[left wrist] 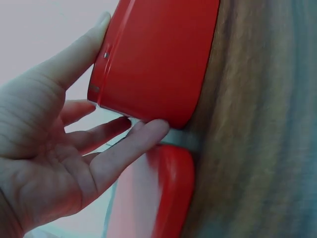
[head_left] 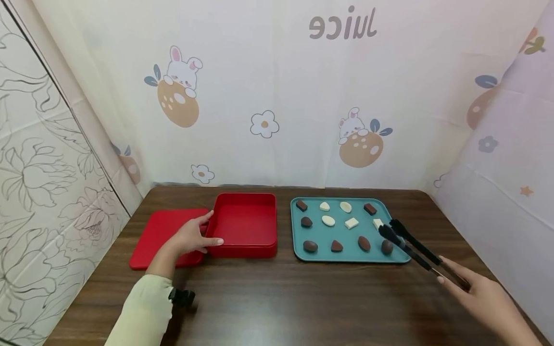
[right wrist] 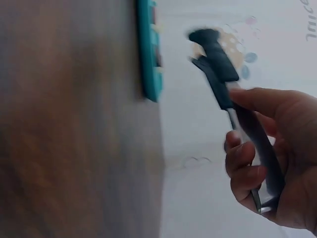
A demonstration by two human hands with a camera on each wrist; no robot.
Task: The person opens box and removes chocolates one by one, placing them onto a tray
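Note:
My left hand [head_left: 195, 236] holds the red square box [head_left: 277, 226] by its near left corner. The thumb lies on the front rim and the other fingers rest along the left wall, as the left wrist view also shows. A pair of black-tipped tongs [head_left: 417, 250] is gripped in my right hand [head_left: 480, 298], between thumb and curled fingers. The tong tips stand slightly apart and overlap the right end of the teal tray [head_left: 404, 258] in the head view, with nothing between them. A white chocolate piece [head_left: 378, 223] and a round dark chocolate [head_left: 387, 247] lie close by them.
Several dark and white chocolates, such as an oval white one [head_left: 328, 220], lie in rows on the tray. A red lid [head_left: 151, 240] lies flat left of the box. The brown wooden table [head_left: 303, 298] backs onto a printed curtain [head_left: 268, 86].

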